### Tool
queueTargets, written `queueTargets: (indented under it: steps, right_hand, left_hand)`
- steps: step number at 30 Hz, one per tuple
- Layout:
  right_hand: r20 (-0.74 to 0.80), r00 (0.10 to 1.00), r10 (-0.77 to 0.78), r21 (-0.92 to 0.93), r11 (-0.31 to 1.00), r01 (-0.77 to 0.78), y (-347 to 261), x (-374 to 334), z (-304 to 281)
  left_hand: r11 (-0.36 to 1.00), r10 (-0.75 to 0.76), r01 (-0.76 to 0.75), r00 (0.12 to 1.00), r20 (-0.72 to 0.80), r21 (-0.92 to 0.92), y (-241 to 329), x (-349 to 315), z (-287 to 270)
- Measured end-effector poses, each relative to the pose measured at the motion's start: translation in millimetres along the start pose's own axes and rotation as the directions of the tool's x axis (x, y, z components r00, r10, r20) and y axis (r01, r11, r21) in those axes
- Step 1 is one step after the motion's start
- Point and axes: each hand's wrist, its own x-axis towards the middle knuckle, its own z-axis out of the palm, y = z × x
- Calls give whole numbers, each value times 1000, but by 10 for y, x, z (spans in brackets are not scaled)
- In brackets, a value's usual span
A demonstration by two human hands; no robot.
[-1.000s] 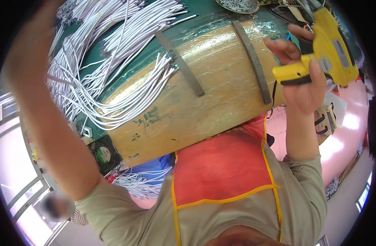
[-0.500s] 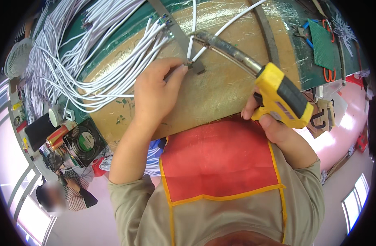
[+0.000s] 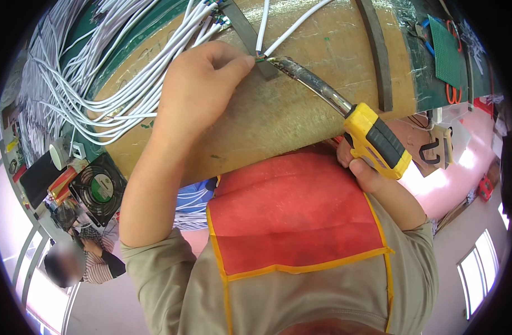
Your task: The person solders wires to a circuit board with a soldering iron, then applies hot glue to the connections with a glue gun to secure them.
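Note:
My left hand (image 3: 197, 89) rests over the board, thumb and forefinger pinched at a small piece, mostly hidden, by the bared wire ends (image 3: 260, 56). These ends lie on a flat grey metal bar (image 3: 245, 29), where two white cables, a left cable (image 3: 263, 25) and a right cable (image 3: 298, 28), come together. My right hand (image 3: 357, 166) is wrapped round the grip of a yellow and black soldering gun (image 3: 377, 140). Its long metal barrel points up and left, and the darkened tip is at the wire ends, close to my left fingertips.
Bundled white cables (image 3: 139, 89) spread across the left. A second grey bar (image 3: 376, 56) lies on the tan board (image 3: 300, 106). A green perforated plate (image 3: 447, 53) and pliers (image 3: 423, 39) are at far right. A black fan (image 3: 99, 190) stands at left; another person (image 3: 94, 257) sits beyond.
The soldering gun's tip has come down from above the cables to the wire ends. My left hand keeps its pinch there. The whole view has shifted, with the bench now higher in it.

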Motion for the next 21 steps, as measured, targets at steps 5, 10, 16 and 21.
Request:
queueTargets:
  steps: [5, 10, 16, 21]
  right_hand:
    - [-1, 999, -45, 32, 998, 45, 107, -9, -14]
    - [-40, 999, -35, 63, 997, 37, 38, 25, 50]
    - [-63, 998, -18, 21, 1000, 20, 41, 30, 43]
    - [-53, 998, -42, 15, 999, 43, 60, 25, 29]
  left_hand:
    - [996, -54, 64, 989, 135, -66, 45, 69, -59]
    - [985, -104, 127, 978, 179, -117, 34, 106, -79]
    - [996, -56, 66, 985, 166, -55, 39, 93, -61]
    - [998, -44, 51, 986, 162, -40, 19, 108, -62]
